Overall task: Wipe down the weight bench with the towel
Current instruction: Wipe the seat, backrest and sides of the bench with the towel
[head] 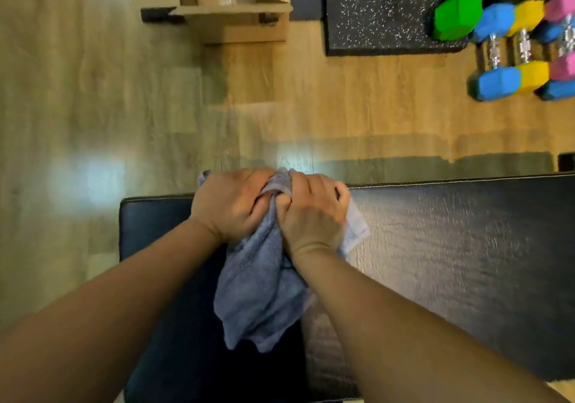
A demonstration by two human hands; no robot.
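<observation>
A black padded weight bench (451,247) runs across the lower half of the head view, its far edge toward the wooden floor. A grey-blue towel (261,290) lies bunched on the bench near its far edge. My left hand (230,203) and my right hand (314,213) sit side by side, both closed on the towel's upper part and pressing it onto the bench. The towel's loose end trails toward me between my forearms. One pale corner sticks out to the right of my right hand.
Coloured dumbbells (510,48) in green, blue, yellow and pink lie on the wooden floor at the upper right, beside a speckled black rubber mat (373,13). A cardboard box (230,4) stands on the floor at the top centre.
</observation>
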